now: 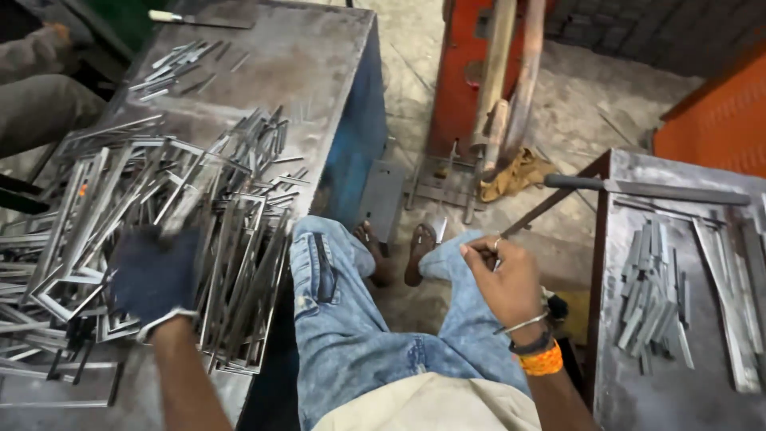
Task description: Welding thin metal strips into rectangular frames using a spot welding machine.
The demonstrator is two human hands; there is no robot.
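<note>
My left hand (152, 275), in a dark blue glove, reaches into a heap of thin metal frames (159, 231) on the steel bench at the left and grips a blurred metal piece that sticks up from it. My right hand (504, 275), bare with bangles and an orange wristband, hangs above my right knee with the fingers pinched on the end of a long metal file (646, 190). That file runs up and to the right across the corner of the right table. My legs in blue jeans (351, 319) fill the middle.
A pile of short flat metal strips (654, 299) and long bars lie on the right table (678, 399). More strips (179, 68) lie at the far end of the left bench. Another person's arm (36, 96) is at the far left. An orange machine post (479, 72) stands ahead.
</note>
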